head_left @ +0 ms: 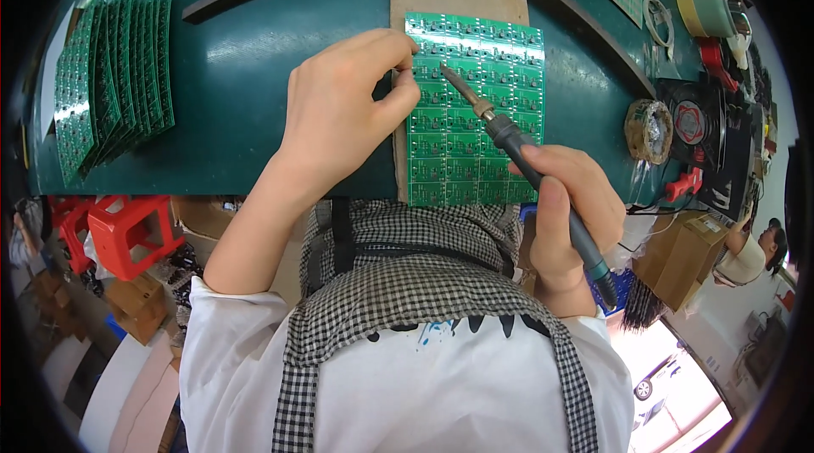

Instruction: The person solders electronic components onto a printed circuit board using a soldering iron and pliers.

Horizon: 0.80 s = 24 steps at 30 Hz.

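Right hand holds tubular soldering iron, tip at eleven o'clock on glossy board; left hand, ten o'clock, fingers narrow, hold unclear.

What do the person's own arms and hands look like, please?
The left grip and right grip are bare, ungloved human hands. The left sleeve and right sleeve are white, loose and short, leaving the forearms bare.
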Tool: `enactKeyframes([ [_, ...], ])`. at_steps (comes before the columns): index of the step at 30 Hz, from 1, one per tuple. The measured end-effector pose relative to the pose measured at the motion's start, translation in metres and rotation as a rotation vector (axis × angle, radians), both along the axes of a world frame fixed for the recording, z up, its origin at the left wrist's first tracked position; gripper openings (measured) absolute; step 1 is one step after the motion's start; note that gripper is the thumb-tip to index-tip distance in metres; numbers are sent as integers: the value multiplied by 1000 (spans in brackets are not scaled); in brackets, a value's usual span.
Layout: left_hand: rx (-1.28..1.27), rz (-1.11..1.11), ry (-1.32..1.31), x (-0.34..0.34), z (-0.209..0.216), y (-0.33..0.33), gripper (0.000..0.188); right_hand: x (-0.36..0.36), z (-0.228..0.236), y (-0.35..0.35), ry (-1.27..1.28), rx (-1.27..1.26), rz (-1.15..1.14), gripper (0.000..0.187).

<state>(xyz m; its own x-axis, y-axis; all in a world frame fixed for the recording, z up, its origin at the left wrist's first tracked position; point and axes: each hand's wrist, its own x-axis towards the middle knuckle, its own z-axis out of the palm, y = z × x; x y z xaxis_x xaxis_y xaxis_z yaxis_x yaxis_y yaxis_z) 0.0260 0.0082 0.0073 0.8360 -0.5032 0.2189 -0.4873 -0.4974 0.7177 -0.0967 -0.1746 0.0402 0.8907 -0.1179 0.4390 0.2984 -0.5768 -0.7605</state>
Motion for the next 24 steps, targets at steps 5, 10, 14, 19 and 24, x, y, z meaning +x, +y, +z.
enactKeyframes([
  [5, 18, -12, -25, 1, 0, 0, 9, 1, 3, 6, 58, 4, -22, 13],
  [10, 9, -13, 5, 0, 2, 1, 9, 3, 1, 8, 66, 1, -20, 12],
  [14, 19, -11, 16, 0, 3, 0, 9, 5, 1, 9, 70, 6, -13, 12],
  [19, 27, -13, 10, 1, 3, -1, 9, 5, 2, 12, 112, -8, -34, 16],
  [24, 62, -42, -50, 0, 2, -1, 8, 5, 6, 12, 132, -10, -28, 16],
])
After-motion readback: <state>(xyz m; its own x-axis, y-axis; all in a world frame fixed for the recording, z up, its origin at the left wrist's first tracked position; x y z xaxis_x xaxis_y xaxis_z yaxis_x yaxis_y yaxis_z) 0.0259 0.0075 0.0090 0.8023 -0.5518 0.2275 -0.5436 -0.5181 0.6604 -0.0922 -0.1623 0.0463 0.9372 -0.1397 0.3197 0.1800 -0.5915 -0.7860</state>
